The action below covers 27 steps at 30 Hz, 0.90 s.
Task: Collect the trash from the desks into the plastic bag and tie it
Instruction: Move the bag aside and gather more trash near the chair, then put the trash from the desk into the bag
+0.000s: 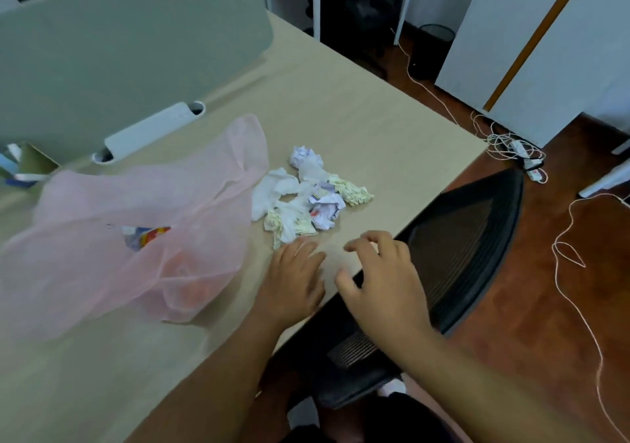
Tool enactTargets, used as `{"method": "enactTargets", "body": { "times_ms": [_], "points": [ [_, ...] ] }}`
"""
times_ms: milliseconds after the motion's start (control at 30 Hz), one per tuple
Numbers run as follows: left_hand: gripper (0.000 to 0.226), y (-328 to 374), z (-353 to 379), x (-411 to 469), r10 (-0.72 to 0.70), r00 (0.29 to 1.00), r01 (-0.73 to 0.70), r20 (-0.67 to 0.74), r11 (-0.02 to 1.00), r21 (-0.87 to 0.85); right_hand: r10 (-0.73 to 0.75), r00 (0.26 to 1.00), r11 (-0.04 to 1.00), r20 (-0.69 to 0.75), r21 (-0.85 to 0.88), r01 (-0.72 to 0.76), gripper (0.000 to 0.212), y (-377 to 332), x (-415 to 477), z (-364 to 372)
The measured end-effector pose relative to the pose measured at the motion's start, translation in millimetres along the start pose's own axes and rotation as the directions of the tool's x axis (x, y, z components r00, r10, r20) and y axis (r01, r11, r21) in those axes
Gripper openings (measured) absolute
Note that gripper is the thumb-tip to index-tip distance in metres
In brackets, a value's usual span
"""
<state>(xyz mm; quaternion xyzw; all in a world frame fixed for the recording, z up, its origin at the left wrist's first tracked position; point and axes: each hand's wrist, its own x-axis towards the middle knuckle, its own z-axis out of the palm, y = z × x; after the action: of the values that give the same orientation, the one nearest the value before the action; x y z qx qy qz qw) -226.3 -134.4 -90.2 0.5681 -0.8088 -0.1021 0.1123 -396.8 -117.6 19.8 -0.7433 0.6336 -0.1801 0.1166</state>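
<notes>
hands hover low over the near edge of the desk [341,108], and neither has hold of anything. the left hand [293,279] lies flat, its fingers nearly straight and slightly spread; its fingertips come right up to the nearest scrap of the trash pile [306,197], though contact cannot be told. the right hand [381,282], just beside the left, has its fingers loosely curled downward and is also empty. the pile of crumpled paper and tissue, in white, pale yellow and printed pieces, sits on the desk just beyond both hands. to the left of the left hand lies the pink plastic bag [102,255], slack and see-through, with a colourful wrapper [145,234] and something orange showing inside. under and to the right of the right hand stands a black mesh chair [467,245], close against the desk edge. well beyond the pile rises a grey divider panel [119,50].
</notes>
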Motion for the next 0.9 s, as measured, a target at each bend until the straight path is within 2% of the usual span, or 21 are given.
{"method": "enactTargets", "body": {
  "times_ms": [100,200,300,367,500,567,667,733,800,900],
  "points": [
    [0.042,-15.3,-17.3,-5.5,-0.041,0.991,0.054,-0.124,0.993,0.103,-0.051,0.997,0.998,0.056,-0.032,0.053,0.048,18.3,64.0,25.0],
    [0.04,-24.4,-36.8,-11.4,-0.073,0.967,0.119,-0.246,0.977,0.177,-0.211,0.967,0.97,0.142,-0.091,0.225,0.074,36.0,120.2,58.5],
    [0.041,-26.0,-68.5,-18.3,-0.143,0.912,0.253,-0.383,0.934,0.253,-0.31,0.855,0.89,0.416,-0.188,0.415,0.105,37.8,158.3,83.9],
    [0.039,-28.9,-92.7,-22.0,-0.148,0.862,0.332,-0.485,0.888,0.319,-0.417,0.766,0.818,0.489,-0.166,0.551,0.112,31.6,168.8,96.3],
    [0.041,-40.4,-145.9,-27.5,-0.179,0.779,0.509,-0.601,0.739,0.44,-0.527,0.622,0.688,0.58,-0.138,0.712,0.102,20.1,168.1,118.5],
    [0.048,-48.4,-169.8,-34.6,-0.26,0.729,0.63,-0.633,0.616,0.472,-0.56,0.611,0.651,0.56,-0.159,0.742,0.08,19.2,163.7,125.9],
    [0.067,-65.6,-199.1,-53.0,-0.54,0.633,0.774,-0.554,0.435,0.46,-0.643,0.622,0.645,0.447,-0.122,0.755,0.046,22.7,156.8,129.7],
    [0.082,-75.5,-216.9,-64.2,-0.756,0.515,0.832,-0.404,0.328,0.448,-0.663,0.604,0.636,0.441,-0.093,0.766,0.036,29.7,157.2,129.8],
    [0.075,-81.3,-231.2,-70.4,-0.852,0.443,0.854,-0.278,0.306,0.422,-0.675,0.613,0.649,0.41,-0.063,0.758,0.035,33.1,160.4,123.2],
    [0.037,-88.3,-246.2,-67.9,-0.865,0.441,0.89,-0.241,0.386,0.244,-0.698,0.678,0.692,0.23,-0.029,0.722,0.033,15.3,165.7,95.8]
  ]
}}
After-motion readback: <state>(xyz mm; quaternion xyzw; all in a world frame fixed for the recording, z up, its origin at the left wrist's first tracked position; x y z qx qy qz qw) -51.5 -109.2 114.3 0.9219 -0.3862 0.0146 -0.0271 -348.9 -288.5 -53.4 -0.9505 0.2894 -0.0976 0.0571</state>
